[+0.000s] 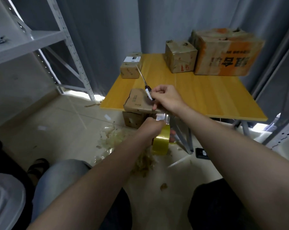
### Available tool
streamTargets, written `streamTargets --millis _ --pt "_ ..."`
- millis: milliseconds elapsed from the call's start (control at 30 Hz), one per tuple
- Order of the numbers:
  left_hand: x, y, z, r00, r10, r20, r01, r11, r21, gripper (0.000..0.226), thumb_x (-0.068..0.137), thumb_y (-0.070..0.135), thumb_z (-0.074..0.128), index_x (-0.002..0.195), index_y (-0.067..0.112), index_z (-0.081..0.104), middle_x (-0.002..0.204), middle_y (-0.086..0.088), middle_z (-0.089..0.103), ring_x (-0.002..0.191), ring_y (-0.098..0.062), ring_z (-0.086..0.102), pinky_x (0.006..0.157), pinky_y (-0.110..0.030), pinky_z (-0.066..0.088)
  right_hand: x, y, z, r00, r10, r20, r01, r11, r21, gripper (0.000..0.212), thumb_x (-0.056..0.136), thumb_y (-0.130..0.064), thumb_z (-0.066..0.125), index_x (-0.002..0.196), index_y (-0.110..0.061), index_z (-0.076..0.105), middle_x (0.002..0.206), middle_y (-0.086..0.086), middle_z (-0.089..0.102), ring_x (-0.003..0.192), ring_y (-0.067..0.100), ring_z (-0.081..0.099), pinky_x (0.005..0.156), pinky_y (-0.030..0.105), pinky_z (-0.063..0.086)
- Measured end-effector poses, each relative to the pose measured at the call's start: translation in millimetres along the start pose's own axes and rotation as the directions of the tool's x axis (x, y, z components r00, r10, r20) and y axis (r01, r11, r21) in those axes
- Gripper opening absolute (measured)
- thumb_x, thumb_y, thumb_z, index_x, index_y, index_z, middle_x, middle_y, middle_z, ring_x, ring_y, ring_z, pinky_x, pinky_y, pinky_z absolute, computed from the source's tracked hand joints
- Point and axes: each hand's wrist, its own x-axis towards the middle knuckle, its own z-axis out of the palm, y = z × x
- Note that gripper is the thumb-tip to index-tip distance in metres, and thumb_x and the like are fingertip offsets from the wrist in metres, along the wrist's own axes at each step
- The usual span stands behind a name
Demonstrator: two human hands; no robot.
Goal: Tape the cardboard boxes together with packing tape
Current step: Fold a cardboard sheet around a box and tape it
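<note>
1. the step in hand, as i judge it, is cutting a laid strip free of the roll: a shiny clear strip of tape (163,117) stretches from the near right end of the small brown cardboard box (137,103) down to the yellow roll of packing tape (161,141)
2. the right hand (166,97) is closed round the black-and-white handle of a thin metal-bladed cutter (147,92), just over the right end of that box; the blade points far and left, away from the strip
3. the left hand (150,128) hangs nearer, below the table edge, curled in a fist just left of the roll; it seems to grip the roll, though its fingers are hidden behind the hand
4. the small box sits at the near left edge of the yellow wooden table (206,97), with the right hand's lower fingers touching it; a second brown cardboard box (133,121) shows just beneath, under the table edge, and i cannot tell whether the two touch
5. the next move calls for swinging the blade round to the strip while the left hand keeps it taut, then slicing close to the box
6. three more taped cardboard boxes stand far off on the table: a labelled small one (131,68) at the left, a medium one (180,57) and a large orange-printed one (223,53) at the right
</note>
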Motion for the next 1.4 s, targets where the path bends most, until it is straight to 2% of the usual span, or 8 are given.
streamTargets --millis 133,300,400,533,733,867,1167,1400 --pt "3.6 0.6 -2.7 0.997 -0.078 0.005 0.078 0.995 -0.056 0.018 0.105 0.012 0.058 0.093 -0.001 0.061 0.085 -0.025 0.076 0.053 -0.030 0.071 0.044 -0.036 0.059 0.6 0.8 1.4 0.999 -0.013 -0.031 0.013 1.000 -0.016 0.016 0.094 -0.011 0.071 0.104 0.000 0.064 0.071 0.012 0.069 0.049 0.019 0.066 0.056 0.025 0.052" --pt "9.1 -13.4 -9.4 0.998 -0.052 0.020 0.053 0.997 -0.058 0.022 0.108 0.023 0.055 0.100 0.003 0.062 0.088 -0.021 0.078 0.072 -0.035 0.074 0.080 -0.049 0.063 6.0 3.9 1.1 0.999 -0.022 -0.040 0.022 1.000 0.010 0.018 0.092 -0.017 0.074 0.102 -0.004 0.065 0.078 0.017 0.072 0.055 0.020 0.069 0.067 0.033 0.057" --pt "12.7 -18.3 -6.0 0.999 0.015 -0.030 -0.018 0.997 -0.081 0.016 0.108 0.022 0.052 0.108 0.008 0.060 0.098 -0.027 0.076 0.072 -0.040 0.074 0.068 -0.048 0.064 6.4 -3.6 -7.7 1.000 0.017 0.012 -0.019 0.993 0.119 0.026 0.089 -0.020 0.081 0.102 -0.001 0.070 0.088 0.021 0.076 0.062 0.026 0.068 0.078 0.048 0.058" --pt "11.9 -18.4 -1.4 0.996 0.036 -0.086 -0.051 0.984 -0.170 0.014 0.107 0.013 0.052 0.106 0.002 0.061 0.083 -0.027 0.073 0.052 -0.033 0.068 0.048 -0.038 0.058 -6.4 -16.6 -30.1 0.983 0.006 0.184 -0.017 0.998 0.061 0.023 0.076 -0.023 0.092 0.086 -0.009 0.076 0.070 0.011 0.074 0.050 0.014 0.062 0.052 0.026 0.053" --pt "7.7 -18.8 3.0 0.989 0.052 -0.137 -0.070 0.989 -0.132 0.018 0.106 0.013 0.055 0.103 -0.002 0.063 0.081 -0.026 0.070 0.050 -0.028 0.065 0.051 -0.036 0.055 -37.6 -26.4 -73.1 0.841 0.223 0.493 -0.121 0.966 -0.229 0.012 0.078 -0.016 0.088 0.084 -0.008 0.081 0.083 0.024 0.071 0.061 0.017 0.067 0.074 0.032 0.062" --pt "3.6 -14.4 6.3 0.986 0.033 -0.163 -0.051 0.992 -0.113 0.021 0.107 0.013 0.051 0.098 -0.002 0.062 0.075 -0.025 0.071 0.046 -0.028 0.064 0.047 -0.033 0.053 -55.7 -17.7 -108.5 0.680 0.436 0.590 -0.356 0.899 -0.253 0.022 0.078 -0.022 0.082 0.090 -0.004 0.076 0.086 0.015 0.067 0.072 0.020 0.060 0.096 0.038 0.060" --pt "-2.0 -12.5 5.7 0.986 0.026 -0.162 -0.039 0.996 -0.078 0.020 0.107 0.015 0.051 0.099 0.000 0.062 0.068 -0.020 0.073 0.043 -0.026 0.065 0.042 -0.029 0.053 -85.1 16.0 -144.4 0.633 0.637 0.440 -0.493 0.770 -0.406 0.023 0.072 -0.020 0.088 0.086 -0.007 0.074 0.081 0.011 0.064 0.061 0.016 0.059 0.108 0.054 0.052" --pt "-0.5 -10.3 8.4 0.988 0.011 -0.152 -0.026 0.995 -0.095 0.021 0.108 0.018 0.053 0.096 0.003 0.062 0.066 -0.018 0.074 0.043 -0.025 0.066 0.042 -0.029 0.054 -83.1 29.0 -136.5 0.696 0.613 0.374 -0.461 0.781 -0.421 0.043 0.064 -0.033 0.093 0.090 -0.007 0.072 0.075 0.007 0.062 0.061 0.013 0.056 0.095 0.045 0.061"
